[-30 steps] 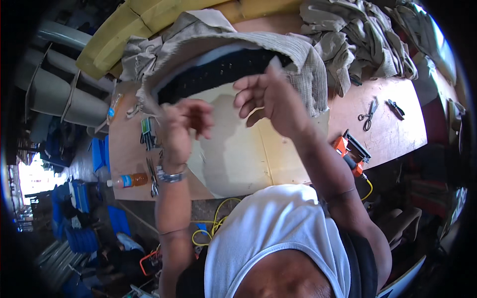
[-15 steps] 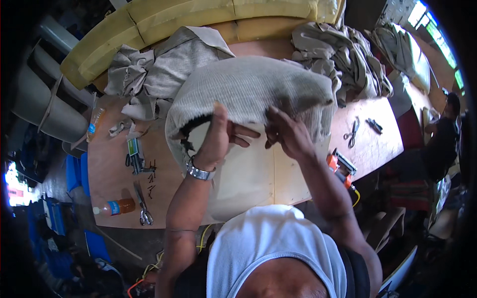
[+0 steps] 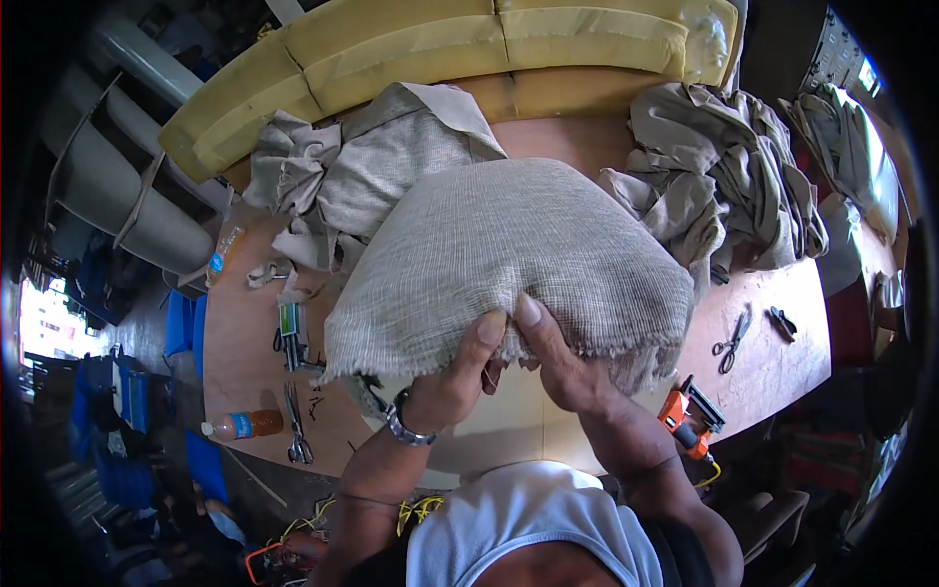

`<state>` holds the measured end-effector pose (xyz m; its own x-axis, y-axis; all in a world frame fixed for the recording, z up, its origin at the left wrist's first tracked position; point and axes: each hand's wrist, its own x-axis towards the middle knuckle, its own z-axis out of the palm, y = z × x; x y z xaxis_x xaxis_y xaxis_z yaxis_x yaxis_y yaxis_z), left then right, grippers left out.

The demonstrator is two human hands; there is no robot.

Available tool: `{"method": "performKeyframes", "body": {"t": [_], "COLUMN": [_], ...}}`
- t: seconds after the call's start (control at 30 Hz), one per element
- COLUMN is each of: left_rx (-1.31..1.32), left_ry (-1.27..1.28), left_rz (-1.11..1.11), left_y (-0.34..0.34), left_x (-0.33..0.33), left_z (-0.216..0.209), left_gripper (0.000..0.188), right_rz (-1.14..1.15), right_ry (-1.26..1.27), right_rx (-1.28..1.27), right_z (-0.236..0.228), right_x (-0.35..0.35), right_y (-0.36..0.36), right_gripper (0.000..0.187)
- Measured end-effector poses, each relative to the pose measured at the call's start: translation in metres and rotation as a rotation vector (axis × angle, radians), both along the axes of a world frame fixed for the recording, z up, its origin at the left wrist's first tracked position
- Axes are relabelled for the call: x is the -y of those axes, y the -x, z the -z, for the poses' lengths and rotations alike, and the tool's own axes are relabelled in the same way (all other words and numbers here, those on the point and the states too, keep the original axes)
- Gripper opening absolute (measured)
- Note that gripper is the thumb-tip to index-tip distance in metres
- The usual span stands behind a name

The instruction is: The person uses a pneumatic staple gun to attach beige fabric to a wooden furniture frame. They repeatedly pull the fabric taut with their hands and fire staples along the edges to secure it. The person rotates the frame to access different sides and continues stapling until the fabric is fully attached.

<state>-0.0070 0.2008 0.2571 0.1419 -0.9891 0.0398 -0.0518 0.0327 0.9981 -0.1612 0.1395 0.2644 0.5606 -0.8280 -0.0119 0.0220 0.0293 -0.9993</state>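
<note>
A beige woven fabric (image 3: 509, 245) drapes over a rounded, cream-coloured upholstery piece (image 3: 518, 421) on the table in front of me. My left hand (image 3: 455, 391), with a metal watch on its wrist, pinches the frayed front edge of the cloth, thumb on top. Right beside it, my right hand (image 3: 565, 370) grips the same edge, thumb also on top. Both sets of fingers are largely hidden beneath the cloth. Between the two thumbs the fabric is puckered.
An orange staple gun (image 3: 690, 419), black-handled scissors (image 3: 730, 344) and small black pliers (image 3: 782, 323) lie right. Large scissors (image 3: 297, 430), a bottle (image 3: 245, 425) and a green-white box (image 3: 290, 323) lie left. Heaped fabric (image 3: 729, 161) and a yellow foam sofa back (image 3: 401, 49) stand behind.
Both hands were apart with fingers spread near the folded-back cloth. The fabric's front edge has come down toward me, and both hands now grip it.
</note>
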Motion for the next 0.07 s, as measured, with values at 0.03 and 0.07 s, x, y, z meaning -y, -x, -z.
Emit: {"method": "performKeyframes", "body": {"t": [0.03, 0.07], "left_rx": [-0.032, -0.071], "left_ry": [-0.042, -0.084], "left_rz": [0.022, 0.048], "left_y": [-0.002, -0.004], "left_x": [-0.0015, -0.0015], "left_z": [0.0015, 0.0072], "left_gripper": [0.051, 0.054], "right_rz": [-0.008, -0.013], "right_ry": [0.016, 0.036], "right_rx": [0.048, 0.084], "right_z": [-0.002, -0.0004], "right_x": [0.0013, 0.0029], "right_y": [-0.0014, -0.0031], "right_gripper": [0.05, 0.048]}}
